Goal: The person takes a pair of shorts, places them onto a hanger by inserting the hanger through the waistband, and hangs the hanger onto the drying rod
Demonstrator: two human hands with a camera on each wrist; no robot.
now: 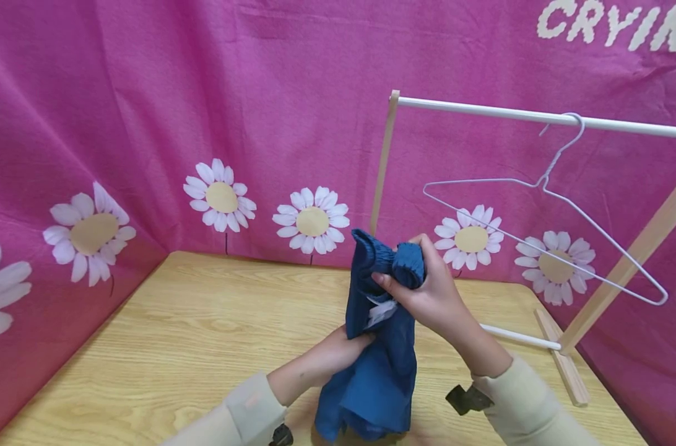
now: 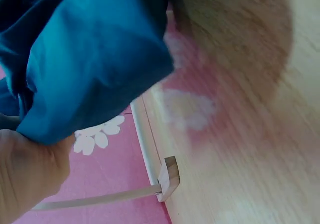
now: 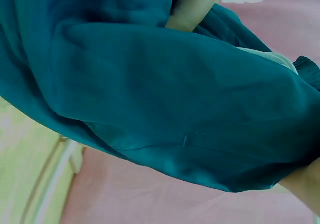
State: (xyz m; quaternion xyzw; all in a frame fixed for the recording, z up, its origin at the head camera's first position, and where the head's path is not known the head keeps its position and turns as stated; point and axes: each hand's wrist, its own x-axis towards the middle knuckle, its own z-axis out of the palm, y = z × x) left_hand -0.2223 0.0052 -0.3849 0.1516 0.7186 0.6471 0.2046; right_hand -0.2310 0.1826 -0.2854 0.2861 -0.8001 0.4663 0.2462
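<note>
A dark blue garment [image 1: 379, 387] with a gathered elastic waistband [image 1: 409, 265] hangs above the table, its lower part spreading downward. Its exact kind cannot be told. A white label [image 1: 380, 313] shows inside the upper part. My right hand [image 1: 429, 294] grips the waistband, thumb on the near side and fingers behind. Lower down, my left hand [image 1: 346, 348] reaches into the folds, and cloth hides its fingers. In the left wrist view, blue cloth [image 2: 95, 59] covers all but the base of that hand [image 2: 32, 164]. The right wrist view is mostly filled by the cloth [image 3: 150, 94].
To the right stands a rack with a white rail [image 1: 483, 111] and wooden posts [image 1: 628, 260]. A white wire hanger [image 1: 544, 179] hangs from the rail. Beneath is a wood-grain table [image 1: 204, 347]. A pink cloth with daisies [image 1: 293, 111] forms the backdrop behind and beside it.
</note>
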